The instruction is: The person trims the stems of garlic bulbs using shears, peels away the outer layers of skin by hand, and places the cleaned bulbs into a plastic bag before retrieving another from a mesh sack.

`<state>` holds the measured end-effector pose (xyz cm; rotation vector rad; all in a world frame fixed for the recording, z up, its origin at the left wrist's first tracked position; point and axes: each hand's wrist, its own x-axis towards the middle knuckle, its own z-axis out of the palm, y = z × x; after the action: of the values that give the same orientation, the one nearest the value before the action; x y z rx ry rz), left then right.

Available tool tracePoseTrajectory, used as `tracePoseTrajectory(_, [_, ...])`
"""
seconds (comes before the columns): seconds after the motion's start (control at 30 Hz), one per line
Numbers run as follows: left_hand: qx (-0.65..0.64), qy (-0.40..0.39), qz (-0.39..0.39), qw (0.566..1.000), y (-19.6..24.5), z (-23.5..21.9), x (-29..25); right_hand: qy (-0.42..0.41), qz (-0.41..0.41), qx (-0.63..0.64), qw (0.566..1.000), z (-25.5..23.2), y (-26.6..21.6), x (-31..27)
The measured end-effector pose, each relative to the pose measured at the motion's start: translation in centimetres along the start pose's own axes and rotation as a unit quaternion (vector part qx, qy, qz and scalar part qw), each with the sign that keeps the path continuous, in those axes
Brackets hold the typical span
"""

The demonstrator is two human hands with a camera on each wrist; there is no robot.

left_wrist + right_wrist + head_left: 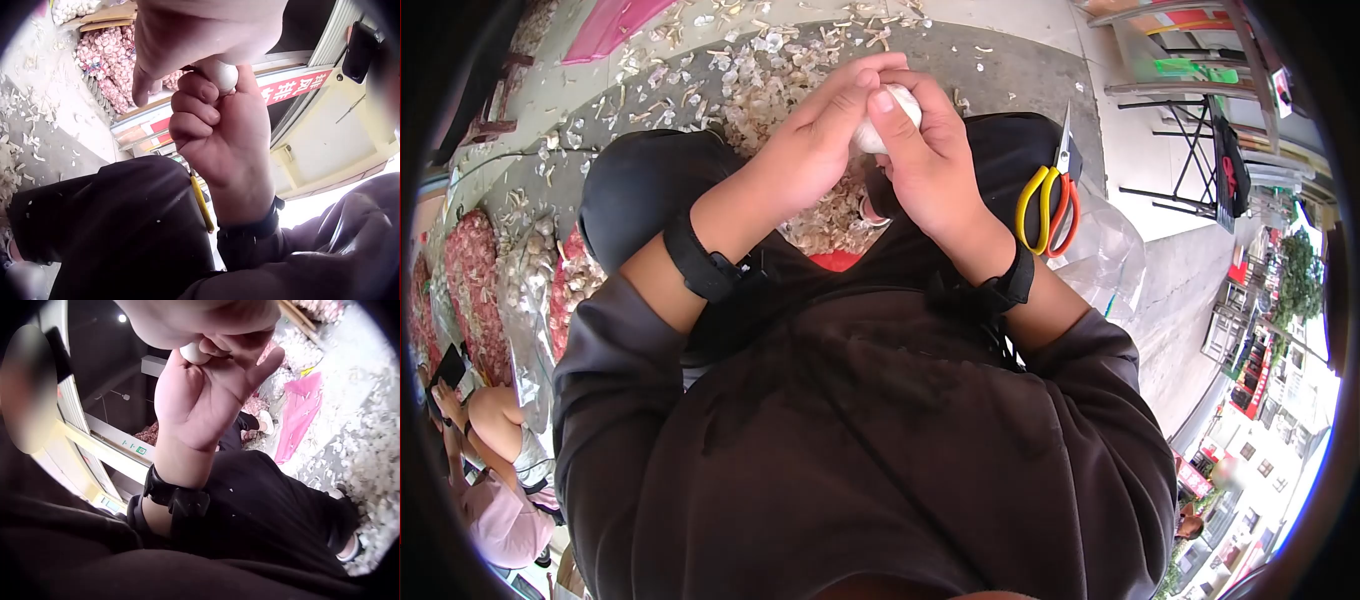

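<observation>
A white garlic bulb (pixel 892 118) is held between both hands in front of the lap. My right hand (pixel 935 165) curls its fingers round it, with the thumb laid across its near face. The left wrist view shows those fingers folded against the palm beside the bulb. From the left side, my left hand (pixel 820 130) meets the bulb, its thumb at the edge and its fingers reaching behind; part of the bulb is covered. A dark shape (pixel 881 190) shows just below the right hand.
Scissors (pixel 1048 210) with yellow and orange handles lie by the right thigh. Dry garlic skins (pixel 760 90) cover the floor ahead and between the legs. Red net sacks (pixel 475 290) stand at the left, near a seated person (pixel 505 510). A folding stand (pixel 1190 160) is at the right.
</observation>
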<state>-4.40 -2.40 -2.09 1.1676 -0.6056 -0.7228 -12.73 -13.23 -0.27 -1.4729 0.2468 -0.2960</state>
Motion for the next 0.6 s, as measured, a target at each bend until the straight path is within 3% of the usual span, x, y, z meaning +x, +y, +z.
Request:
tracePoseTrajectory(0.03, [0.033, 0.008, 0.022, 0.999, 0.0, 0.2, -0.1, 0.005, -0.044, -0.031, 0.999, -0.2, -0.1, 0.0])
tracePoseTrajectory(0.07, [0.045, -0.022, 0.016, 0.999, 0.4, 0.0, -0.3, 0.039, -0.095, 0.016, 0.995, 0.6, -0.1, 0.1])
tracePoseTrajectory(0.17, [0.079, -0.094, -0.116, 0.986, 1.2, -1.2, -0.5, -0.003, 0.010, 0.063, 0.998, -0.2, -0.6, -0.4])
tracePoseTrajectory(0.27, [0.093, -0.087, -0.115, 0.985, 0.8, -1.3, -0.5, 0.015, -0.022, 0.016, 1.000, -0.6, -0.4, -0.2])
tracePoseTrajectory(0.37, [0.124, -0.098, 0.020, 0.987, -0.1, -0.8, -0.8, 0.027, -0.036, 0.005, 0.999, -0.8, -0.7, -0.6])
tracePoseTrajectory(0.47, [0.100, -0.103, -0.008, 0.990, 1.4, 0.3, -1.1, 0.055, -0.069, -0.012, 0.996, -0.8, -0.3, -0.5])
tracePoseTrajectory(0.6, [0.112, -0.088, 0.049, 0.989, 0.4, 0.3, -1.0, 0.062, -0.060, 0.033, 0.996, -0.3, -0.8, -0.6])
